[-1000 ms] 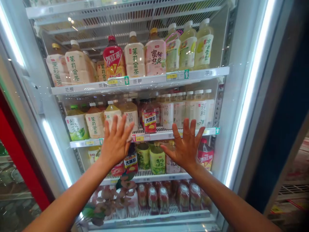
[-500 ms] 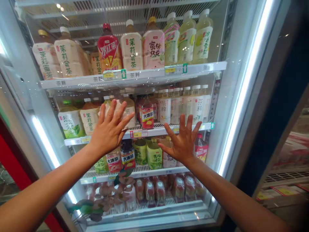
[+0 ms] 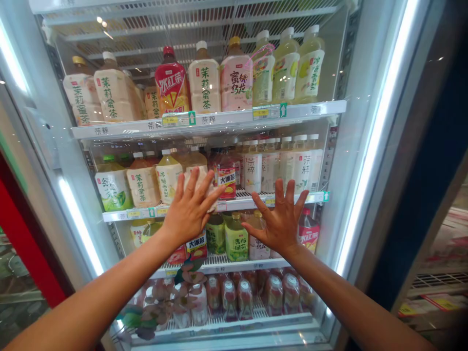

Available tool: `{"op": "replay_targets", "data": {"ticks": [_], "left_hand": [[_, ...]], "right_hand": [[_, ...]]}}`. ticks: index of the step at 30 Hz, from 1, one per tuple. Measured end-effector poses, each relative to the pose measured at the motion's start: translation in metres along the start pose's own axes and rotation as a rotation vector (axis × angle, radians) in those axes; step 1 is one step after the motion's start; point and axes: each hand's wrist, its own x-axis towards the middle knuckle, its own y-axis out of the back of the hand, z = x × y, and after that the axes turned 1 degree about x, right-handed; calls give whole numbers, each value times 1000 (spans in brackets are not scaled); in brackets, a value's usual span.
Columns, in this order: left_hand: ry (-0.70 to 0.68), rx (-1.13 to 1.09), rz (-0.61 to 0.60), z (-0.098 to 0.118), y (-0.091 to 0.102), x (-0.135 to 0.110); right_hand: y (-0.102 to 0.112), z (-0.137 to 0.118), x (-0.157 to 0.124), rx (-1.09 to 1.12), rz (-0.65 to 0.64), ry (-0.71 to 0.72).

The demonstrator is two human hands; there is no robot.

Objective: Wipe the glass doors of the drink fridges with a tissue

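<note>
My left hand (image 3: 190, 209) is held up flat with fingers spread, in front of the glass door (image 3: 340, 161) of a drinks cooler. It covers part of the second shelf (image 3: 127, 213) and a bottle with a red label (image 3: 225, 176) stands just right of its fingertips. My right hand (image 3: 280, 219) is also up with fingers spread, palm toward the glass, before green-labelled bottles (image 3: 237, 239) on the third shelf. Neither hand holds anything. Whether the palms touch the glass I cannot tell.
The cooler holds several shelves of tea bottles: large cream and red ones on the top shelf (image 3: 219, 121), pale ones at mid right (image 3: 292, 163), small pink ones at the bottom (image 3: 248, 297). A lit door frame (image 3: 369, 161) runs down the right. A red cabinet edge (image 3: 22, 243) stands at left.
Both hands stay raised and spread. My left hand has drifted right and a little lower, closer to my right hand. The view has shifted slightly.
</note>
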Motion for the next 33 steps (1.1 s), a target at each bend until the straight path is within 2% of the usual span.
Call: {"op": "replay_targets", "data": {"ticks": [3, 5, 8, 10, 12, 13, 15, 17, 18, 20, 21, 23, 25, 27, 29, 31, 33], "left_hand": [[-91, 22, -67, 34, -11, -37], [-185, 25, -98, 39, -12, -49], [-258, 4, -110, 11, -3, -26], [-157, 6, -72, -11, 5, -2], [-20, 17, -35, -16, 8, 7], [7, 21, -33, -12, 6, 1], [-42, 25, -62, 6, -1, -26], [-196, 25, -109, 19, -7, -60], [-266, 22, -136, 19, -8, -74], [-328, 16, -181, 4, -3, -85], [-316, 16, -196, -10, 1, -84], [-236, 18, -197, -38, 10, -76], [-111, 29, -162, -53, 16, -73], [-6, 46, -121, -49, 15, -86], [11, 65, -113, -35, 11, -109], [-79, 61, -146, -31, 9, -126], [-158, 38, -177, -45, 12, -125]], "right_hand": [[-2, 0, -1, -7, 0, -12], [-2, 1, -1, -11, -4, -14], [-2, 1, -2, -9, -3, -7], [-2, 1, -2, -7, 1, -5], [-2, 1, -2, -3, 1, -12], [-2, 1, -2, -1, 2, -15], [-3, 1, -1, 3, 8, -15], [-3, 2, -1, 7, 19, -7], [-3, 2, -1, 9, 23, -2], [-3, 2, -2, 10, 25, 3], [-3, 2, -2, 11, 23, 1], [-4, 2, -2, 11, 26, -5], [-4, 2, -2, 14, 37, -6], [-3, 1, -2, 14, 38, 0], [-2, 1, -1, 5, 25, 4], [-1, 0, -1, -9, 16, 3], [-1, -1, -2, -13, 28, -10]]}}
